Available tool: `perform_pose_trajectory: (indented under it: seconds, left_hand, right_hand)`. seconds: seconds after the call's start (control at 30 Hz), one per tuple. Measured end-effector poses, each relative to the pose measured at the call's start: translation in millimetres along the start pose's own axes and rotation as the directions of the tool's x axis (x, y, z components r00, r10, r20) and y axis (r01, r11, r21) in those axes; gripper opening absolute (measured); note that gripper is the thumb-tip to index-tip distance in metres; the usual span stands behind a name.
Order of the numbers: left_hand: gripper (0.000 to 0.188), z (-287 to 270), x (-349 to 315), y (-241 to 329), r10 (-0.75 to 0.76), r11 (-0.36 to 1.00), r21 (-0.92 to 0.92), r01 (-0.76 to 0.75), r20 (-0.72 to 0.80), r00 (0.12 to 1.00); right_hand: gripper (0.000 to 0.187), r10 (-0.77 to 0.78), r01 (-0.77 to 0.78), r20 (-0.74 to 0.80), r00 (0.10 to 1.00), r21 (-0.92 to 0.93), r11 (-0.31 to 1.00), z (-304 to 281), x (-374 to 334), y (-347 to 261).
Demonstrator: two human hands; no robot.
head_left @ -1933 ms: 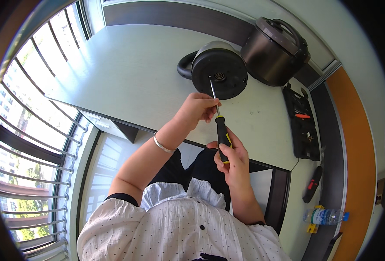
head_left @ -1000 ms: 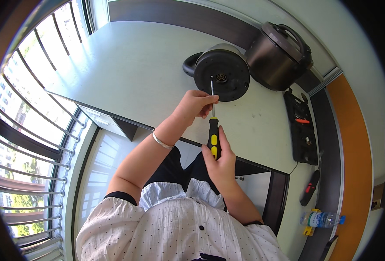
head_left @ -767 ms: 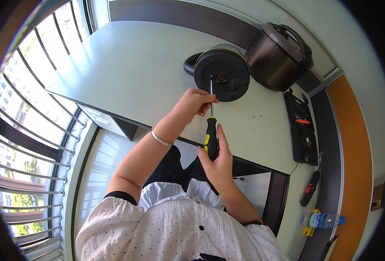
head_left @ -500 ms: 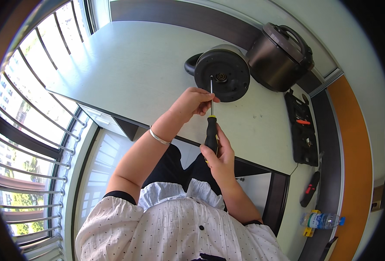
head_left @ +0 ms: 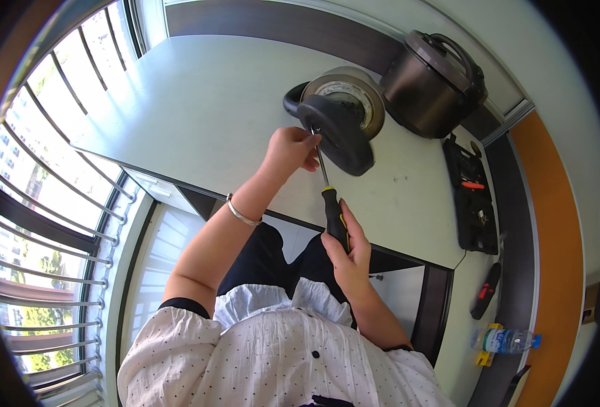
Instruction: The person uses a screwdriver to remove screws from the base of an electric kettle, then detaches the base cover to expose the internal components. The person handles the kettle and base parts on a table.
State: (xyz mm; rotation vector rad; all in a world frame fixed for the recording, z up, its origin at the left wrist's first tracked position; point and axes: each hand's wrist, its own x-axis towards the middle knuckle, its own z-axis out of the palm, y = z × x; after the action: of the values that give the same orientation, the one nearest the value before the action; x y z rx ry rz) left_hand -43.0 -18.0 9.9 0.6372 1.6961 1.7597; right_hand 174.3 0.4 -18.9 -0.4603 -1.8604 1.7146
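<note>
Black round plate [head_left: 344, 144], tilted off the open underside of a kettle [head_left: 344, 88] lying on its side toward the table's [head_left: 212, 102] far edge. Screwdriver [head_left: 331, 203] runs away from the person, slightly leftward, tip at the plate. Left hand [head_left: 292, 150], nearer the plate, pinches the shaft; right hand [head_left: 351, 256] wraps the handle at the near edge.

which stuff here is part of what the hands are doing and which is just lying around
In hand:
kettle, open bottom facing the person
black base cover, tilted off that bottom
screwdriver, right hand on its handle, left hand at its shaft

Lying about, untouched:
lidded cooker
black tool case
black-and-red tool
bottle
yellow item
</note>
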Motion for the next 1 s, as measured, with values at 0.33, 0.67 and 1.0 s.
perform_pose_trajectory:
  seconds: [0.33, 0.67, 1.0]
  left_hand:
    - [0.036, 1, -7, 3, -0.08, 0.974, -0.214, 0.079, 0.005, 0.997]
    - [0.043, -7, 16, -40, 0.087, 0.979, -0.18, -0.094, -0.043, 0.995]
    - [0.029, 2, 4, -29, -0.019, 0.943, -0.332, 0.029, 0.035, 0.999]
  right_hand:
    - [0.06, 0.145, -0.145, 0.02, 0.989, 0.033, 0.989, -13, -4, -7]
    - [0.057, 0.257, -0.262, 0.059, 0.965, 0.092, 0.961, -62, -21, -27]
    - [0.058, 0.34, -0.325, -0.086, 0.936, 0.155, 0.933, -114, -44, -35]
